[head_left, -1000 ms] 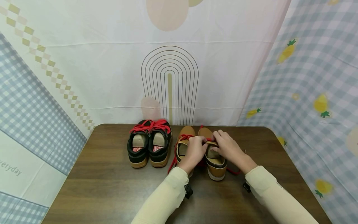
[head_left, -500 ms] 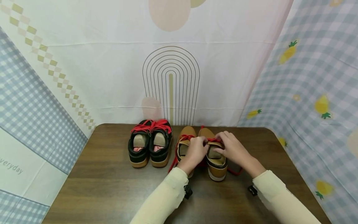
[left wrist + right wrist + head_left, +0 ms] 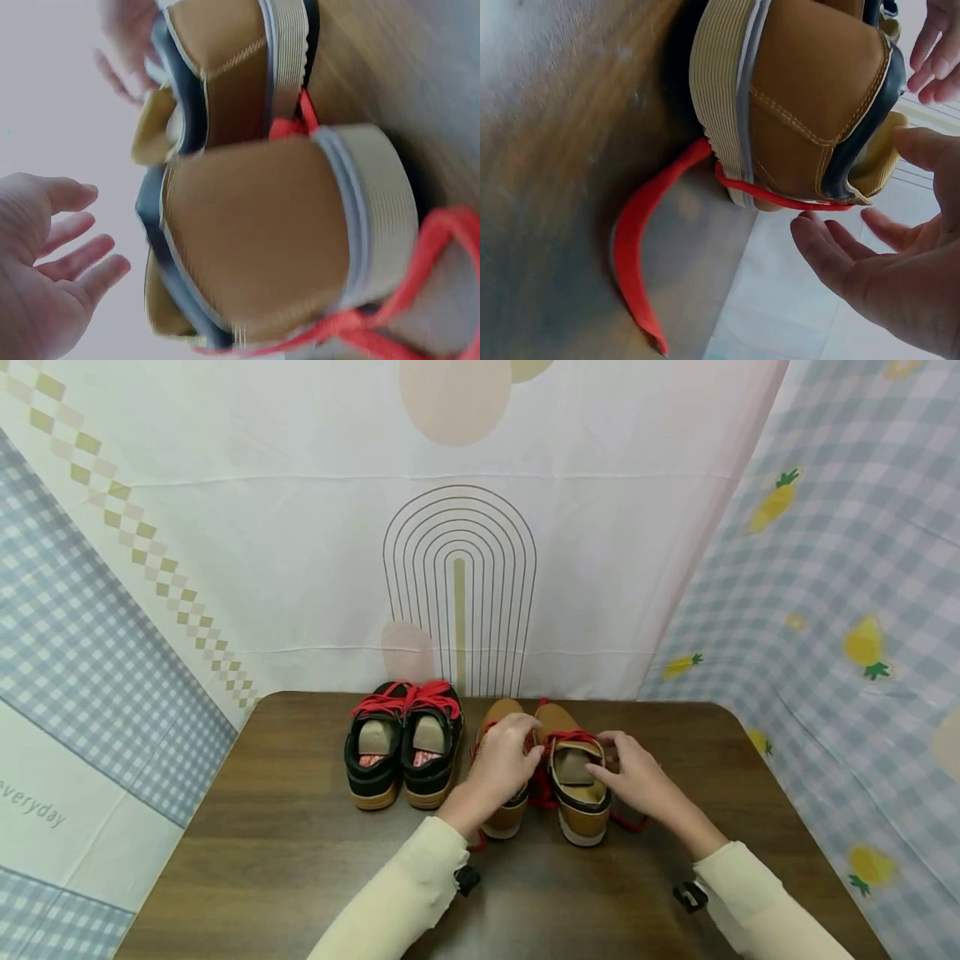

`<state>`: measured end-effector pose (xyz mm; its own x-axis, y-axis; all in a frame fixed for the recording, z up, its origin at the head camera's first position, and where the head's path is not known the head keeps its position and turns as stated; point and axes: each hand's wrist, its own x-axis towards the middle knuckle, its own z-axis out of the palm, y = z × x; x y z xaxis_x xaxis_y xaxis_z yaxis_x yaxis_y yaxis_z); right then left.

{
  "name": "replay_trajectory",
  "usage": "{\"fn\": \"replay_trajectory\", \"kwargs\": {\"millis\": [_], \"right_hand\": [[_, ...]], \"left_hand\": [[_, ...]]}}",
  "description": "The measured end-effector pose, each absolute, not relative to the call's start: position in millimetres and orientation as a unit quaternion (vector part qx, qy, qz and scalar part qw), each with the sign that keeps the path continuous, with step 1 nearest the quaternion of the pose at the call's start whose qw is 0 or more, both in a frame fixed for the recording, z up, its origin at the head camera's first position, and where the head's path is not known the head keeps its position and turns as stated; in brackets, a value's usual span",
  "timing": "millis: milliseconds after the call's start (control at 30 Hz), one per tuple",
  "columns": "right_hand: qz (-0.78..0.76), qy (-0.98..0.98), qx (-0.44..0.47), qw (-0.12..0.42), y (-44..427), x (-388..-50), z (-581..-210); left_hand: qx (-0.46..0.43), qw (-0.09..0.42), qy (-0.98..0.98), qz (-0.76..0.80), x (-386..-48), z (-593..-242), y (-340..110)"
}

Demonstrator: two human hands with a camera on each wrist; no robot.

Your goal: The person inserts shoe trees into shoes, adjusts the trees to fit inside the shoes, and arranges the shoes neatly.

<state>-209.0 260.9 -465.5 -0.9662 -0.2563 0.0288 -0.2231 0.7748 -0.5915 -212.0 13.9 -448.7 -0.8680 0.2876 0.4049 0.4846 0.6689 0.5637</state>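
Note:
Two tan shoes with red laces stand side by side, heels toward me. Over the left tan shoe hovers my left hand, hiding much of its opening. The left wrist view shows that hand's fingers loosely bent and holding nothing, apart from the shoe heel. My right hand is at the outer side of the right tan shoe. In the right wrist view its thumb is by the shoe's collar and its fingers are near the red lace; contact is unclear.
A pair of black shoes with red laces stands to the left on the brown wooden table. Behind the table's far edge hangs a white patterned cloth. A checked cloth hangs at the right.
My left hand has left the right tan shoe's lacing and moved left over the other tan shoe. My right hand has drawn back from the laces to that shoe's right side.

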Motion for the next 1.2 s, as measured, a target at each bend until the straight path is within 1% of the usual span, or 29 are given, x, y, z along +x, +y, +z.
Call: {"fn": "replay_trajectory", "kwargs": {"millis": [67, 233, 367, 567, 733, 833, 1033, 1100, 1200], "right_hand": [[-0.32, 0.939, -0.116, 0.049, 262.4, -206.9, -465.9], [-0.34, 0.929, -0.086, 0.116, 266.4, -200.4, -466.7], [-0.346, 0.923, -0.077, 0.147, 269.0, -198.5, -468.9], [-0.391, 0.904, -0.077, 0.157, 271.6, -199.3, -479.1], [-0.463, 0.865, -0.08, 0.174, 274.2, -197.9, -487.1], [-0.492, 0.848, -0.079, 0.182, 274.4, -196.6, -489.4], [-0.482, 0.858, -0.082, 0.159, 267.9, -195.7, -493.3], [-0.486, 0.856, -0.082, 0.157, 264.5, -196.1, -495.4], [-0.492, 0.854, -0.082, 0.147, 260.2, -197.5, -498.1]], "left_hand": [[-0.206, 0.133, -0.908, -0.34, -212.1, -447.5, 4.0], [-0.169, 0.091, -0.914, -0.357, -212.4, -452.0, -18.5], [-0.139, 0.073, -0.916, -0.369, -212.6, -459.4, -31.3], [-0.101, 0.055, -0.913, -0.39, -209.7, -471.1, -41.4], [-0.053, 0.036, -0.907, -0.417, -204.4, -476.8, -46.4], [-0.034, 0.008, -0.902, -0.43, -202.8, -477.3, -48.2], [-0.029, -0.06, -0.904, -0.423, -205.0, -478.5, -49.4], [-0.025, -0.07, -0.903, -0.424, -206.4, -479.7, -48.8], [-0.026, -0.072, -0.901, -0.428, -207.8, -480.0, -47.4]]}}
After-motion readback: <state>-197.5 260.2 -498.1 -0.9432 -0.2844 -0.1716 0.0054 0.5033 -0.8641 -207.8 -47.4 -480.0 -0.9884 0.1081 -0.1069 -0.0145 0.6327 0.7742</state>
